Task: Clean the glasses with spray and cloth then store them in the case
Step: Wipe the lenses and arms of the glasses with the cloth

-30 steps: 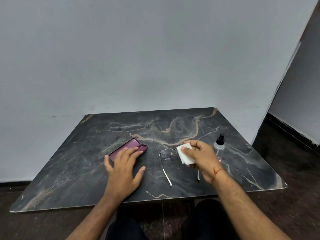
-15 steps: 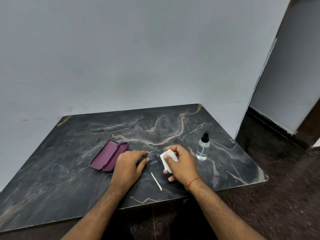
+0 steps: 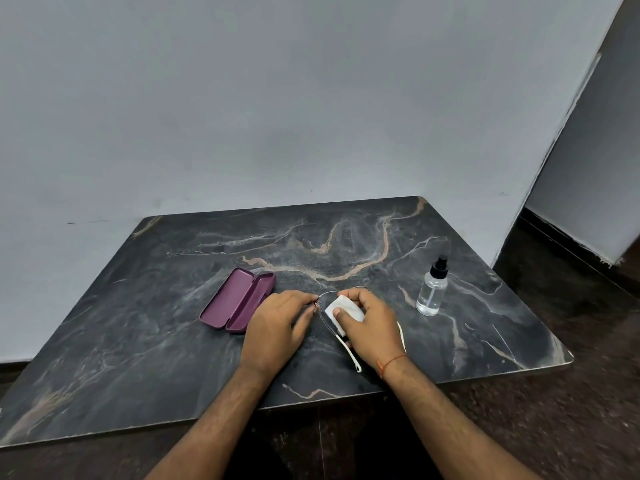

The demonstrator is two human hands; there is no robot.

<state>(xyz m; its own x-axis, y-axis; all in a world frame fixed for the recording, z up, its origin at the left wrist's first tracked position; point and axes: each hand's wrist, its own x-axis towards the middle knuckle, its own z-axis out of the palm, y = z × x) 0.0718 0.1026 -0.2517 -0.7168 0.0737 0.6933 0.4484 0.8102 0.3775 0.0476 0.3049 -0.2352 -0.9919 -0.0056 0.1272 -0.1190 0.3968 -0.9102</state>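
Thin-framed glasses (image 3: 341, 337) with white temple tips lie at the middle of the dark marble table (image 3: 138, 323), temples pointing toward me. My left hand (image 3: 277, 323) pinches the frame's left end. My right hand (image 3: 369, 323) holds a small white cloth (image 3: 343, 311) against the lens area, thumb on top. A purple glasses case (image 3: 239, 299) lies open just left of my left hand. A clear spray bottle (image 3: 433, 289) with a black nozzle stands upright to the right of my right hand.
The table stands against a grey wall (image 3: 277, 116). A dark floor (image 3: 571, 393) runs past the table's right edge, and a wall corner lies at the right. My knees sit below the near edge.
My left hand left the case and came to the frame's left end. My right hand brought the cloth down onto the glasses. The camera view shifted.
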